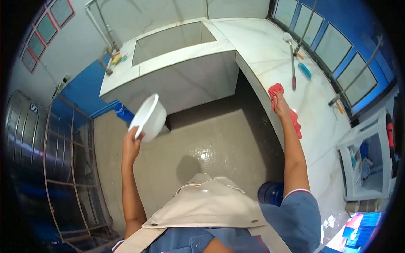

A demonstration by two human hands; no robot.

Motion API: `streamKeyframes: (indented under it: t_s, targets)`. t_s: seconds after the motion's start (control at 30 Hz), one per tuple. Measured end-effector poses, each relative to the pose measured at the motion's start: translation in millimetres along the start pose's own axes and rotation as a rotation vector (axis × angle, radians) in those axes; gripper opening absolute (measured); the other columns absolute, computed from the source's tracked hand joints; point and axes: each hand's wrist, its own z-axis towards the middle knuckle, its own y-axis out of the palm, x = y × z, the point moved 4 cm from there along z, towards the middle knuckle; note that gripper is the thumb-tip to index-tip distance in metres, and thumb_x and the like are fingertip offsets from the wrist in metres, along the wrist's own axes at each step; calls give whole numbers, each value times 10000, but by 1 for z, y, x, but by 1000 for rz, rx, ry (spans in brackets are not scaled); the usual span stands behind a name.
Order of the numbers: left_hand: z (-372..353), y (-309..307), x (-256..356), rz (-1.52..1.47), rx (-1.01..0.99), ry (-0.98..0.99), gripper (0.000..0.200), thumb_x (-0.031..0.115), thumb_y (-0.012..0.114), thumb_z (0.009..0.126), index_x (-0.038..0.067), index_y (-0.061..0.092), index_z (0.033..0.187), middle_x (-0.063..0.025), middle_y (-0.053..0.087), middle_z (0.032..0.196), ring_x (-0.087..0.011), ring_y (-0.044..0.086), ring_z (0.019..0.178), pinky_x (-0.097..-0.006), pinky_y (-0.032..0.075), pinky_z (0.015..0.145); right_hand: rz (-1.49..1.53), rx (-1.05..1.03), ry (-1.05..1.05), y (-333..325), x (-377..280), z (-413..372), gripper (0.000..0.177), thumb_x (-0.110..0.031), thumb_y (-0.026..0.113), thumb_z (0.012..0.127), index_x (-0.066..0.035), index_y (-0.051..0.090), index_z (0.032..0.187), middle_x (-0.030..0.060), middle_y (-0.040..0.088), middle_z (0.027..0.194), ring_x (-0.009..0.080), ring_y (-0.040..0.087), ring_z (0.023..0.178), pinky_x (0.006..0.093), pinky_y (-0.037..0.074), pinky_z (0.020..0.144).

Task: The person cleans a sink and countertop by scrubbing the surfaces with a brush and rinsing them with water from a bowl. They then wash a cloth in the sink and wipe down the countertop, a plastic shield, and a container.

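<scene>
My left hand [133, 138] grips the rim of a white plastic basin [152, 120], which is tilted on its side above the floor. On the right, my right hand [280, 105] is closed on a red cloth [276, 89] at the edge of the white counter [263, 55]. Part of the cloth spreads out beneath my wrist and forearm. Beyond that hand lie a long-handled brush [292, 63] with a red grip end and a blue brush [304, 71].
A tiled sink basin [177, 42] is set in the counter ahead, with a yellow sponge [116, 59] by its left side. A blue bottle [123, 113] is behind the white basin. A metal rack [69, 181] stands left, a white plastic shelf [365, 164] right, and a blue water jug [271, 193] below the counter.
</scene>
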Motion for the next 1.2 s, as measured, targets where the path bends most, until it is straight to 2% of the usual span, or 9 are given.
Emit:
streamKeyframes:
  t_s: [0.07, 0.33, 0.67, 0.73, 0.87, 0.93, 1.07, 1.1, 1.2]
  targets:
    - [82, 4, 4, 174, 26, 78, 191, 51, 585, 775, -29, 562, 946, -192, 594, 895, -376, 554, 827, -385, 435, 734, -27, 4, 15, 14, 5, 30, 338, -202, 367, 932, 7, 480, 1173, 210, 501, 1197, 349, 427, 1183, 382, 335, 997]
    - [314, 52, -69, 601, 203, 263, 242, -19, 566, 682, 36, 549, 918, -138, 569, 823, -343, 528, 800, -430, 407, 688, -4, 20, 141, 113, 46, 209, 370, -245, 351, 938, 2, 500, 1170, 200, 498, 1211, 328, 424, 1190, 372, 324, 1000]
    - [437, 64, -197, 965, 288, -199, 194, 12, 510, 742, 45, 537, 931, -105, 576, 812, -302, 548, 806, -429, 403, 700, 311, -167, 1, 313, -38, 493, 365, -353, 358, 944, -99, 528, 1144, 153, 522, 1219, 314, 504, 1116, 382, 400, 924]
    - [444, 62, -215, 981, 141, -505, 334, 47, 549, 736, 54, 509, 1068, -135, 570, 960, -309, 525, 963, -468, 381, 833, 385, -270, 57, 351, -74, 533, 366, -349, 354, 947, -82, 528, 1128, 177, 557, 1142, 346, 527, 1062, 395, 417, 877]
    - [457, 57, -184, 1091, 100, -643, 478, 78, 574, 742, 65, 448, 1202, -179, 498, 1161, -338, 430, 1134, -534, 280, 966, 589, -326, 22, 402, -153, 610, 368, -343, 364, 946, -42, 527, 1082, 213, 584, 1000, 389, 541, 969, 412, 426, 805]
    - [496, 52, -131, 1130, 93, -497, 536, 112, 570, 773, 74, 391, 1277, -197, 388, 1302, -363, 326, 1231, -584, 164, 1020, 679, -344, -19, 429, -185, 636, 369, -343, 373, 942, -32, 530, 1063, 221, 587, 963, 400, 543, 939, 417, 428, 785]
    - [614, 91, -116, 350, 206, -28, 356, 118, 548, 806, 26, 521, 1148, -192, 531, 1162, -333, 474, 1112, -426, 345, 959, 474, -351, -229, 466, -241, 713, 321, -303, 448, 900, -20, 575, 983, 224, 599, 911, 385, 563, 886, 413, 438, 764]
    - [646, 114, -122, 170, 130, 3, 273, 139, 512, 862, 1, 553, 1095, -163, 592, 1064, -270, 570, 997, -338, 453, 845, 387, -387, -292, 474, -254, 726, 298, -283, 476, 882, -17, 593, 951, 223, 603, 902, 375, 570, 875, 412, 441, 759]
    - [741, 192, -152, -233, -36, -91, 301, 145, 569, 804, -18, 550, 1056, -166, 636, 928, -283, 615, 885, -361, 468, 789, 371, -485, -297, 500, -270, 747, 269, -258, 514, 845, -15, 616, 898, 203, 617, 877, 352, 585, 843, 403, 450, 745]
